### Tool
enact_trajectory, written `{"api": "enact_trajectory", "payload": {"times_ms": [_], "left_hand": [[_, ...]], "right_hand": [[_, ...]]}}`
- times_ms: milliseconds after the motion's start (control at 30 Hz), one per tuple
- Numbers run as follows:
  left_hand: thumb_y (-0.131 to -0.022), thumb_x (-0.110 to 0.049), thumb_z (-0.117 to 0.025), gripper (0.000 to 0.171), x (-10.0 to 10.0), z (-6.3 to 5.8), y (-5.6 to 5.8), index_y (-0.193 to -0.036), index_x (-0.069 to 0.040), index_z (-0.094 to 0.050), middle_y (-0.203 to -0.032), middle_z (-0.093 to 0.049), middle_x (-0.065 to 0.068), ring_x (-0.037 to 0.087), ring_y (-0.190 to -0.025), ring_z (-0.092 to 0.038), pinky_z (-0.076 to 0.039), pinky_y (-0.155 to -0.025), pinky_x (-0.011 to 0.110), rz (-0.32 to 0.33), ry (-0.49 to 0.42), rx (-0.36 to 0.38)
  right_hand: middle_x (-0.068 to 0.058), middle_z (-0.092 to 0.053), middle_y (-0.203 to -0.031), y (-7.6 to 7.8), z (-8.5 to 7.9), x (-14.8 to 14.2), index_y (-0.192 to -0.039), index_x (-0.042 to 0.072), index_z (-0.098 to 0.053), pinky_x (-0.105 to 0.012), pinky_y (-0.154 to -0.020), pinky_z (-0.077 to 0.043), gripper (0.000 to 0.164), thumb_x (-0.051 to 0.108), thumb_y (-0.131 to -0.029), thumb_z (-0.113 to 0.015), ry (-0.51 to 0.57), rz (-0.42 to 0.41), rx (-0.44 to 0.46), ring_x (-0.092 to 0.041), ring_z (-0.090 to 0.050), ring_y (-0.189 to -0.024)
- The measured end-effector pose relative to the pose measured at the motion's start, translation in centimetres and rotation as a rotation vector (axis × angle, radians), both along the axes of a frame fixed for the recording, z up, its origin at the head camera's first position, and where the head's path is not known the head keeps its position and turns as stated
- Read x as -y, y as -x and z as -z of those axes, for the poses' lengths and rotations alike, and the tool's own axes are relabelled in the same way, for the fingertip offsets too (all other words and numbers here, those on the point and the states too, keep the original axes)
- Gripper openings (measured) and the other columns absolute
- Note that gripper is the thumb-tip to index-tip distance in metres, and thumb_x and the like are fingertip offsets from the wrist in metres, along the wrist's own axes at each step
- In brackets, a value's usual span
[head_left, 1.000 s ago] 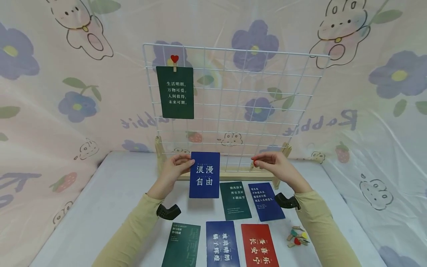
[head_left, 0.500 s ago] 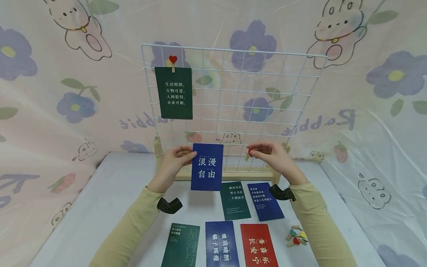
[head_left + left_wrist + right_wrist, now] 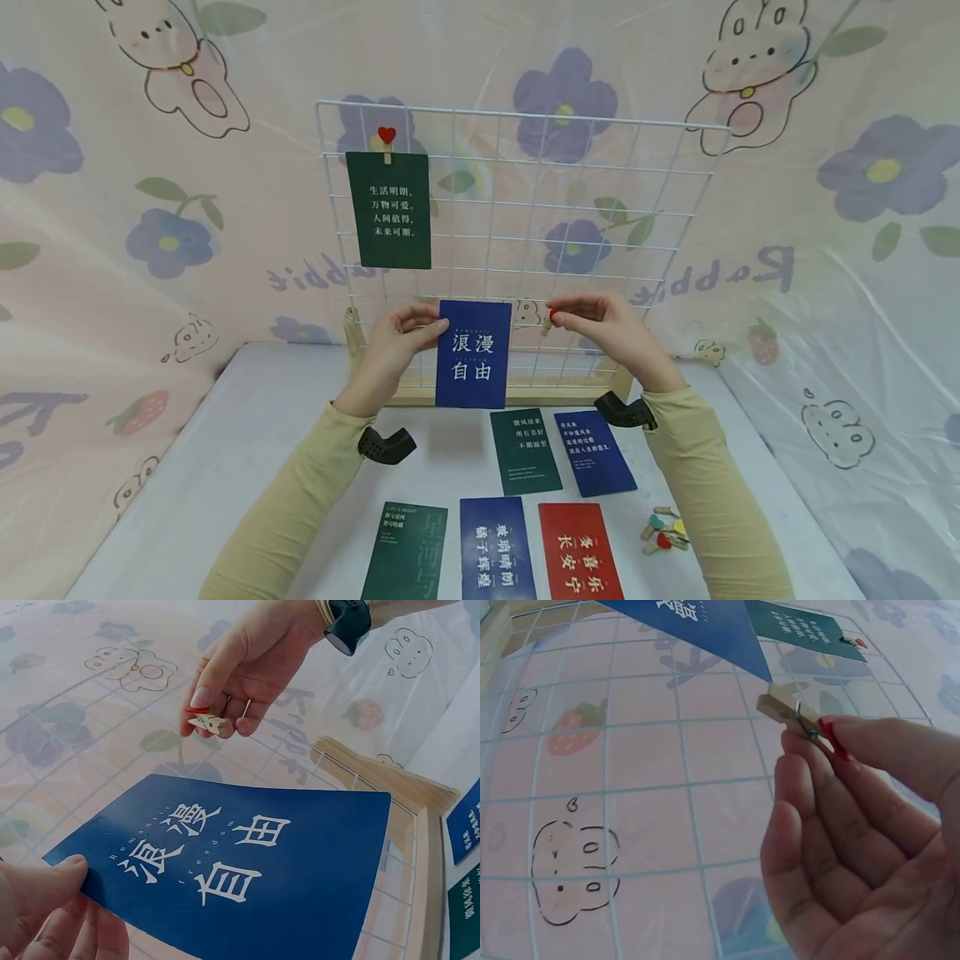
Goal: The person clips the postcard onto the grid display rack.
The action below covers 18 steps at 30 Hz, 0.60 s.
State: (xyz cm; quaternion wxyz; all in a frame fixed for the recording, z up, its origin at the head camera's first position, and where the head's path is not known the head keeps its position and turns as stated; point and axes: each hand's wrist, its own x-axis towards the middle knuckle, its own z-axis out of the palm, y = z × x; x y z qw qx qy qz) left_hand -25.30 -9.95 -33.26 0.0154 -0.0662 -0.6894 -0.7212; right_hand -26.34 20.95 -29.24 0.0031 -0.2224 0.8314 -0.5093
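My left hand (image 3: pixel 401 350) pinches a blue card (image 3: pixel 472 354) with white Chinese characters by its upper left edge, thumb in front. The card is upright before the lower part of a white wire grid (image 3: pixel 570 179). To its right, my right hand (image 3: pixel 611 337) pinches a small wooden clothespin (image 3: pixel 784 709) with a red end between thumb and forefinger. In the right wrist view the clothespin's wooden tip points toward the card's corner. A green card (image 3: pixel 388 210) hangs at the grid's upper left, under a clothespin (image 3: pixel 387 143) topped with a red heart.
On the white table (image 3: pixel 277 433) lie a green card (image 3: pixel 526 451), a blue card (image 3: pixel 596 453), another green card (image 3: pixel 405 550), a lighter blue card (image 3: pixel 498 548) and a red card (image 3: pixel 580 550). Several small clothespins (image 3: pixel 663 530) lie at the right. The grid stands in a wooden base (image 3: pixel 551 396).
Both hands have risen in front of the grid, carrying the blue card and the clothespin upward. The card has also shifted slightly right, and the right hand has come left toward it.
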Motion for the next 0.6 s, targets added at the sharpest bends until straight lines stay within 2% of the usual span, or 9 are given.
{"api": "enact_trajectory", "payload": {"times_ms": [200, 400, 600], "left_hand": [[-0.089, -0.015, -0.070, 0.028, 0.0, -1.0, -0.2, -0.113, -0.004, -0.059, -0.106, -0.063, 0.013, 0.023, -0.098, -0.061, -0.053, -0.086, 0.031, 0.007, 0.014, -0.027], [-0.089, -0.015, -0.070, 0.028, -0.2, -1.8, 0.0, -0.112, -0.004, -0.060, -0.106, -0.063, 0.012, 0.022, -0.098, -0.062, -0.053, -0.086, 0.029, -0.005, 0.027, -0.052], [-0.089, -0.014, -0.070, 0.025, -0.4, -2.7, 0.3, -0.111, -0.003, -0.061, -0.104, -0.063, 0.012, 0.022, -0.097, -0.062, -0.053, -0.085, 0.029, -0.011, 0.037, -0.077]], "right_hand": [[-0.009, -0.069, -0.106, 0.0, -1.0, 0.7, -0.117, 0.004, -0.066, -0.031, -0.092, -0.049, 0.034, 0.026, -0.091, -0.068, 0.021, 0.005, 0.020, -0.023, -0.064, -0.102], [-0.009, -0.069, -0.105, 0.3, -1.3, 0.8, -0.117, -0.003, -0.064, -0.029, -0.090, -0.050, 0.034, 0.021, -0.092, -0.066, 0.040, -0.007, -0.013, -0.021, -0.064, -0.099], [-0.009, -0.069, -0.105, 0.5, -1.7, 0.7, -0.115, 0.000, -0.066, -0.030, -0.089, -0.050, 0.030, 0.020, -0.092, -0.066, 0.064, -0.002, -0.019, -0.019, -0.064, -0.098]]}}
